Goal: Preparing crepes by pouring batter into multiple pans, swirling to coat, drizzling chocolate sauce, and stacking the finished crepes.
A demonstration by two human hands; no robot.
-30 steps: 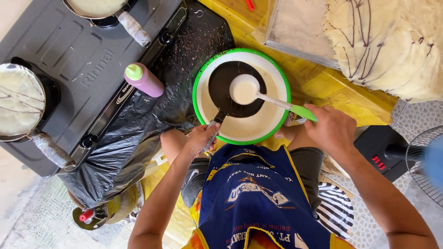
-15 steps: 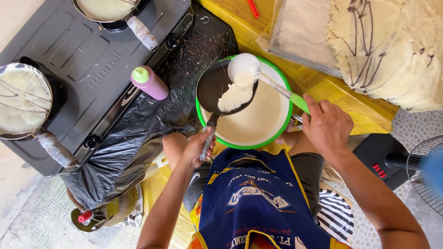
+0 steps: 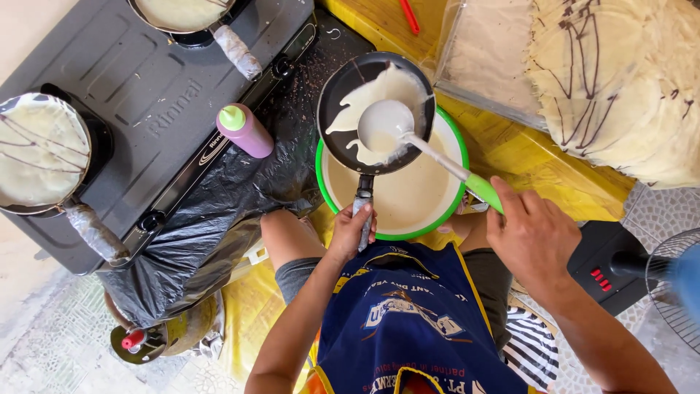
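My left hand grips the handle of a small black frying pan, held over a green-rimmed bowl of pale batter. My right hand holds a white ladle with a green handle; its cup sits in the pan, with batter spread across the pan's dark surface. A blue apron covers my lap below the bowl.
A grey two-burner stove lies at the left with two pans of pale crepes. A pink squeeze bottle with a green cap stands on black plastic. A stack of finished crepes lies top right. A fan stands at the right.
The pan has risen from the bowl and moved up over its far rim. The ladle has tipped batter into it, and the batter now spreads across the pan.
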